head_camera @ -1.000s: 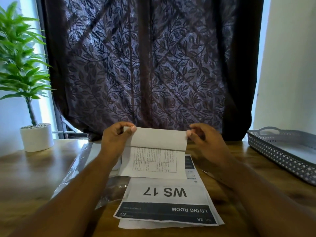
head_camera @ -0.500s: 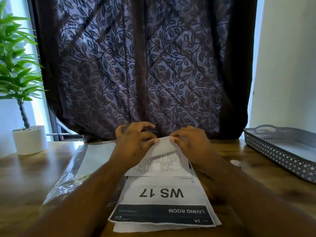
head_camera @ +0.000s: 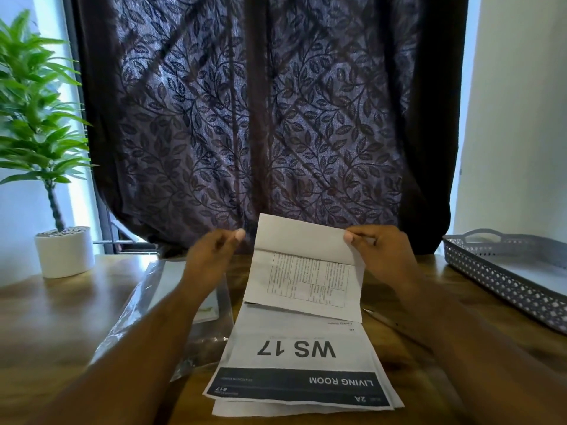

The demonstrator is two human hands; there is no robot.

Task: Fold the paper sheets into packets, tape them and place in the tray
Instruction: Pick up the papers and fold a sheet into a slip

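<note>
A white paper sheet with a printed table is held above the wooden table, its top part folded over toward me. My right hand pinches its upper right corner. My left hand hovers just left of the sheet with its fingers loosely curled; it looks blurred and does not touch the paper. Below lies a stack of printed sheets, the top one reading "WS 17" and "LIVING ROOM" upside down. A grey perforated tray with a handle stands at the right.
A clear plastic sleeve with papers lies left of the stack, under my left forearm. A potted plant stands at the far left corner. A thin pen-like object lies right of the stack. A dark leaf-patterned curtain hangs behind the table.
Both hands were pressing the fold together at the middle. Now my left hand has come off the paper and moved left, while my right hand lifts the sheet by its right corner.
</note>
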